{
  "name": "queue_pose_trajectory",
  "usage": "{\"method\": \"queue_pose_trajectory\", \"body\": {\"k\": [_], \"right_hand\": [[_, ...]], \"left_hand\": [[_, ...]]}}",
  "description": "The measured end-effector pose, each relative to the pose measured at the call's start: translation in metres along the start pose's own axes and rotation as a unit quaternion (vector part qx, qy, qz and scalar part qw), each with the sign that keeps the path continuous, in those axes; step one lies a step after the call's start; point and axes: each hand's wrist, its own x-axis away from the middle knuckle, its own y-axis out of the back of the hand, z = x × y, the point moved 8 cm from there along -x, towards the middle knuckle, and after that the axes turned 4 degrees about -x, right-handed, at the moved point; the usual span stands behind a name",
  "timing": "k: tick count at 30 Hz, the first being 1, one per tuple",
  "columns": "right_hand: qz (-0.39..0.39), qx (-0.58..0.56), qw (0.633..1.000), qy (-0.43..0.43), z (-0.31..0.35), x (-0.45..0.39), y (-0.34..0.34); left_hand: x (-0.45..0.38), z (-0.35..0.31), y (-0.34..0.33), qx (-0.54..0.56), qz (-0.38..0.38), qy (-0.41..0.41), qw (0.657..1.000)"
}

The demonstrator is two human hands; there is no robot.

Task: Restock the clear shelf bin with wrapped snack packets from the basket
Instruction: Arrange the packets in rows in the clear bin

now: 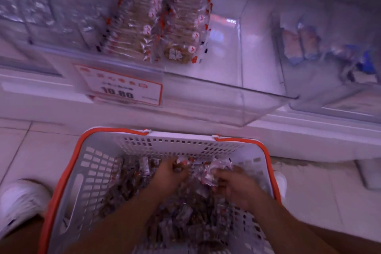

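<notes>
A white basket (97, 163) with an orange rim sits on the floor below me, filled with wrapped snack packets (177, 214). Both hands are down inside it. My left hand (170, 173) is closed around a few packets near the basket's far side. My right hand (233, 183) grips a bunch of clear-wrapped packets just to the right. Above, the clear shelf bin (222, 88) holds two neat rows of wrapped snacks (156, 24) on its left half, while its right half shows bare bottom.
A price tag (119, 84) reading 10.80 hangs on the bin's front. Neighbouring clear bins stand to the left (31, 6) and right (321, 47) with other goods. A white shoe (20, 200) rests on the tiled floor left of the basket.
</notes>
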Motion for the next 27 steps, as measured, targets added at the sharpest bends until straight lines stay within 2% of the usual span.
{"method": "queue_pose_trajectory", "body": {"k": [2,4,6,8,9,11,14,17,19,21,22,24,25,27], "right_hand": [[0.037,0.008,0.999,0.014,0.017,0.024,-0.019],[0.095,0.026,0.994,0.036,0.035,0.053,-0.042],[0.157,0.047,0.985,0.056,0.05,0.088,-0.066],[0.181,0.079,0.977,0.084,0.062,0.124,-0.085],[0.19,0.093,0.971,0.106,0.069,0.142,-0.094],[0.194,0.104,0.962,0.164,0.08,0.176,-0.107],[0.202,0.101,0.947,0.226,0.089,0.214,-0.124],[0.246,0.059,0.946,0.206,0.088,0.233,-0.143],[0.257,0.065,0.945,0.194,0.09,0.236,-0.152],[0.229,0.105,0.933,0.257,0.1,0.237,-0.154],[0.197,0.134,0.915,0.324,0.11,0.241,-0.153],[0.127,0.19,0.851,0.473,0.131,0.253,-0.147],[0.105,0.215,0.81,0.536,0.138,0.26,-0.145],[0.082,0.257,0.715,0.645,0.146,0.277,-0.145]], "left_hand": [[0.013,-0.022,0.017,0.095,0.024,0.024,0.995],[0.036,-0.05,0.025,0.175,0.079,0.056,0.98],[0.064,-0.079,0.032,0.178,0.107,0.068,0.976],[0.094,-0.104,0.038,0.212,0.148,0.112,0.959],[0.112,-0.121,0.039,0.233,0.201,0.117,0.944],[0.148,-0.157,0.048,0.245,0.27,0.06,0.929],[0.181,-0.185,0.084,0.254,0.178,-0.017,0.951],[0.202,-0.195,0.111,0.259,0.119,-0.061,0.957],[0.207,-0.203,0.126,0.197,0.094,-0.087,0.972],[0.205,-0.211,0.137,0.125,0.073,-0.11,0.983],[0.201,-0.212,0.14,0.109,0.059,-0.11,0.986],[0.192,-0.211,0.137,0.148,0.063,-0.068,0.985],[0.19,-0.21,0.131,0.209,0.09,-0.03,0.973],[0.188,-0.213,0.117,0.349,0.165,0.029,0.922]]}}
